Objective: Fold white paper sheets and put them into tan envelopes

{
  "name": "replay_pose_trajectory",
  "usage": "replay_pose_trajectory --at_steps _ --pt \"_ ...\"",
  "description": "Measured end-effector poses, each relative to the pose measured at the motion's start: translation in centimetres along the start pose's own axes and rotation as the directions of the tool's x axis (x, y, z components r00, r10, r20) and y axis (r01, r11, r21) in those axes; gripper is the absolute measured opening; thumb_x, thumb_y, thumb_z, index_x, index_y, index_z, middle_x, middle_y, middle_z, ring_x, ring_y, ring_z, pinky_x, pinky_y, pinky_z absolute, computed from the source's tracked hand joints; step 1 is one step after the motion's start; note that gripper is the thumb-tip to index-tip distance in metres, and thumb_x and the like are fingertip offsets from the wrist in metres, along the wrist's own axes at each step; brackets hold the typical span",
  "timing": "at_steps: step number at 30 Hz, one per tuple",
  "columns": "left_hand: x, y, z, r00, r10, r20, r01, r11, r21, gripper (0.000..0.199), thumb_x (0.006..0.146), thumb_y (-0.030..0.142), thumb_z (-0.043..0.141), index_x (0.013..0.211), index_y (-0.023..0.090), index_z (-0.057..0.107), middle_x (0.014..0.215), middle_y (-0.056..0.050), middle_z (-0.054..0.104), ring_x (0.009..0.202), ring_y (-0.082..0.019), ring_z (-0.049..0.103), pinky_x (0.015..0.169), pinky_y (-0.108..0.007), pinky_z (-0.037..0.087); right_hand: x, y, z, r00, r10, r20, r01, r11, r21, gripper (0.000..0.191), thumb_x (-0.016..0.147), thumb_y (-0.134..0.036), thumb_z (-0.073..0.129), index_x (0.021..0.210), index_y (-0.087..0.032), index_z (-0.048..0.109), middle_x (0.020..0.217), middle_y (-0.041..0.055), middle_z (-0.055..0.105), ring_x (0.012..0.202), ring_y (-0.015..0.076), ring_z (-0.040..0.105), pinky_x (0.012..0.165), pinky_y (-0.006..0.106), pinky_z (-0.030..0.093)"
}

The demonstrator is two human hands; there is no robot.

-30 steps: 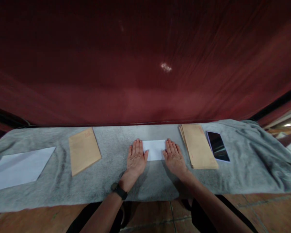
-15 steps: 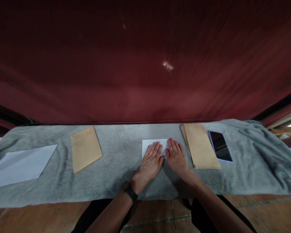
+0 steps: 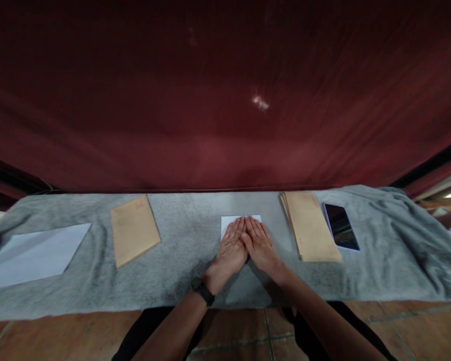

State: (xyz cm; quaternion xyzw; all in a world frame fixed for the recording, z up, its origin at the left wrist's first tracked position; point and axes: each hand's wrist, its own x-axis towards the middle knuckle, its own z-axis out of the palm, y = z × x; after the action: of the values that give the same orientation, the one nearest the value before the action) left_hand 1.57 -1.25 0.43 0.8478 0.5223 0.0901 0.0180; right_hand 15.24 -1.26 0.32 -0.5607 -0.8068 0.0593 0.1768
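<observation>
Dark red backdrop beyond far edge of grey cloth, in head view. Rests left hand and right hand, open, grasping nothing, flat over small white rectangular paper, nearer far edge, leaving far corners exposed.

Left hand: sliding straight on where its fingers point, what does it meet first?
Probably the fingertips of the right hand, angled in close beside the left hand. Past them lies gray cloth, then the red surface, its depth unclear.
</observation>
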Motion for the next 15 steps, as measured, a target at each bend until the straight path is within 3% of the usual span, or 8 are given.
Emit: replay_pose_trajectory --at_steps 9,15 --pt "-0.1 -1.6 -0.7 0.993 -0.111 -0.036 0.111 0.994 -0.001 0.058 0.101 0.026 0.03 0.157 0.008 0.03 0.163 -0.015 0.033 0.154 -0.023 0.023 0.126 -0.046 0.023 -0.8 1.5 0.3 0.999 -0.007 -0.052 0.0 0.993 -0.117 0.059 0.108 -0.039 0.03 0.155 -0.006 0.036 0.161 0.0182 0.036 0.15 0.0288 0.033 0.122 0.048 0.027" --pt "0.1 -2.4 -1.0 0.979 -0.205 -0.014 0.205 0.979 0.016 0.065 0.104 0.046 0.032 0.155 0.006 0.033 0.163 -0.018 0.033 0.154 -0.027 0.025 0.126 -0.047 0.022 -1.1 2.3 -0.2 0.998 0.006 -0.057 -0.014 0.99 -0.137 0.061 0.107 -0.041 0.031 0.157 -0.005 0.032 0.161 0.0186 0.036 0.149 0.0291 0.035 0.121 0.049 0.027"
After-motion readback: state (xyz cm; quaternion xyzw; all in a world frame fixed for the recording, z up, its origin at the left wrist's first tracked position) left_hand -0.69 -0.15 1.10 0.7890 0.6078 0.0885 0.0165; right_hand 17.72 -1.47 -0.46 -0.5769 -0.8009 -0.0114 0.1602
